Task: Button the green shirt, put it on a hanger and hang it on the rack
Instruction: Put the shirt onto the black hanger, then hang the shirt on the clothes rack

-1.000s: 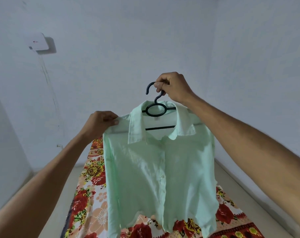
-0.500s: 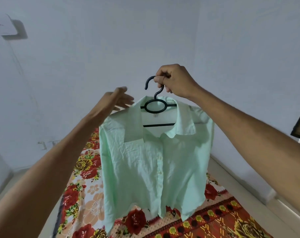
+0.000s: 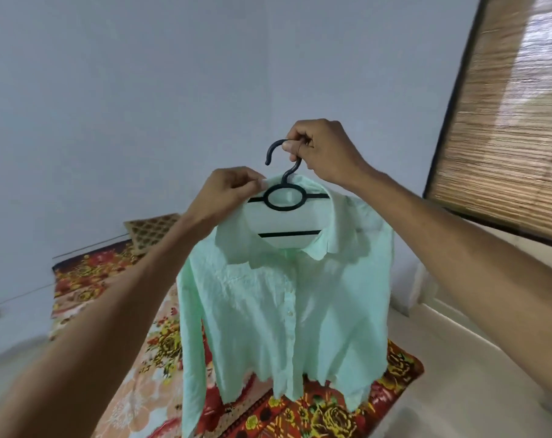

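1. Bamboo blind (image 3: 505, 121): covers the window at the person's right. No rack appears in this view, so its direction cannot be stated.
2. Floral bedspread (image 3: 88, 279): lies on the floor below and behind the garment, with a patterned cushion (image 3: 151, 229) at its far end against the wall.
3. Green shirt (image 3: 287, 311): hangs in the air straight ahead of the person, between the two forearms and clear of the bedspread. Its long axis is vertical, front toward the camera. The placket (image 3: 288, 314) reads as closed down the middle (buttoning appears complete).
4. Hanger (image 3: 285, 197): dark plastic, seated inside the collar, shoulders hidden under the fabric. The hook (image 3: 273, 150) stands above the collar with its open end pointing to the person's left. The coming move will probably turn on this orientation: the hook must pass over a rail from that open side.
5. Right hand (image 3: 322, 153): fingers curled tight round the stem of the hook. It carries the full load and is the higher hand.
6. Left hand (image 3: 227, 191): thumb and fingertips pinch the collar edge just beside the hanger neck. Judged as a final straightening step before carrying to the rack.
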